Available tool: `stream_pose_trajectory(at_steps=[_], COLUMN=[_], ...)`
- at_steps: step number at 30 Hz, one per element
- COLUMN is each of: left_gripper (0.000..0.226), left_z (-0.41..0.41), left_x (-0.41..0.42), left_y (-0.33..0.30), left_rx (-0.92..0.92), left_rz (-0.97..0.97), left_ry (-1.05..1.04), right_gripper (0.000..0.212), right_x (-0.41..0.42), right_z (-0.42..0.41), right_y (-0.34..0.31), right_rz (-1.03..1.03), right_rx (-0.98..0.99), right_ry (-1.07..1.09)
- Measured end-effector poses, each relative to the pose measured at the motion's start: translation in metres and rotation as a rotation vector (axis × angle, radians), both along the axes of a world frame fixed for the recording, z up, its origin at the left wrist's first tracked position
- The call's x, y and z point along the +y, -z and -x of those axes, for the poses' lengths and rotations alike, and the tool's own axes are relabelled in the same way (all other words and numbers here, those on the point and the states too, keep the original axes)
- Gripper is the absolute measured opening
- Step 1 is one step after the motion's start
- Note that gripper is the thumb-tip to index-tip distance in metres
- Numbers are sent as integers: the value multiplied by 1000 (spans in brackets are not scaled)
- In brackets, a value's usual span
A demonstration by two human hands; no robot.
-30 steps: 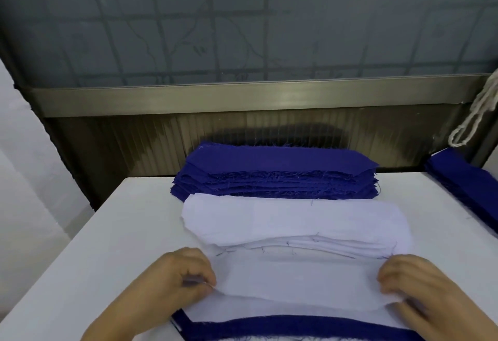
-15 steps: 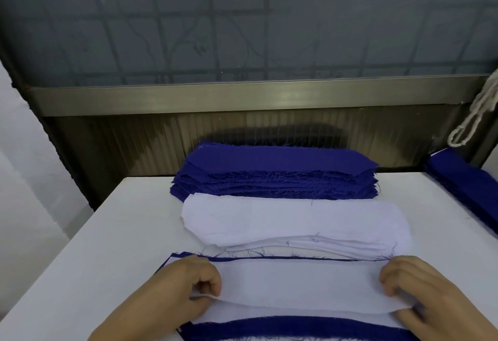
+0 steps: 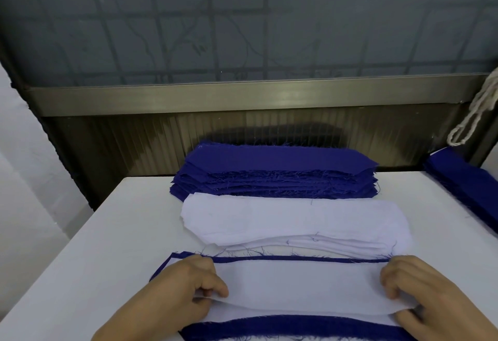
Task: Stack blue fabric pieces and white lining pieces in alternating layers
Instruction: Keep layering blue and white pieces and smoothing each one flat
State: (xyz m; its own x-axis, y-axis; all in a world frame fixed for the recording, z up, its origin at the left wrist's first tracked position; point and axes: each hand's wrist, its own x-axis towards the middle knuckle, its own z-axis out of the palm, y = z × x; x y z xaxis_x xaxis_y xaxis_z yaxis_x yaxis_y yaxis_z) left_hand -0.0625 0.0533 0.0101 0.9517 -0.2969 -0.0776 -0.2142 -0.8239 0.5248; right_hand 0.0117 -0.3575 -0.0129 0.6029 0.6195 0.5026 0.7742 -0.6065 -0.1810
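Lowered since a second ago, the white lining piece [image 3: 296,289] now lies on the blue fabric piece [image 3: 296,326] at the table's [image 3: 94,246] near edge, long axis left-to-right. Left hand [image 3: 186,292] and right hand [image 3: 420,295] pinch its ends.

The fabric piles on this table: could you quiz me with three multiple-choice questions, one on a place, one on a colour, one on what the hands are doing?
1. Where is the white lining pile?
A. in front of the blue fabric pile
B. behind it
C. on the floor

2. What colour edge shows around the white piece being laid down?
A. red
B. blue
C. green

3. How is that piece held?
A. the left hand and right hand hold its ends
B. one hand only
C. untouched

Key: 1 A, the white pile lies nearer the camera; 2 B, a blue border shows; 3 A, fingers curl on both ends.
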Motion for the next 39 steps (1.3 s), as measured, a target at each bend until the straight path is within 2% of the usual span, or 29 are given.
stream_pose_trajectory(at_steps=[9,13,18,23,26,28,31,37,39], left_gripper=[37,26,22,25,23,19,31,14,17], left_z=[-2,0,1,1,2,3,3,0,0], left_x=[1,0,-3,-5,-4,-3,-2,-3,-2], left_y=[8,7,5,3,2,0,-2,1,2], left_rx=[69,67,46,54,78,101,117,85,102], left_rz=[45,92,92,90,97,89,106,98,85], left_ry=[1,8,5,-10,-24,-54,-73,-127,-122], right_gripper=[22,23,12,19,12,16,17,16,17], right_x=[-7,-4,11,13,13,12,10,4,3], right_z=[-2,3,14,17,17,17,15,12,12], right_y=[4,-6,-17,-19,-16,-15,-18,-21,-20], right_rz=[40,84,85,71,76,82,100,176,176], right_rx=[22,41,-5,16,49,77,71,61,68], right_ry=[54,79,11,44,90,121,142,194,197])
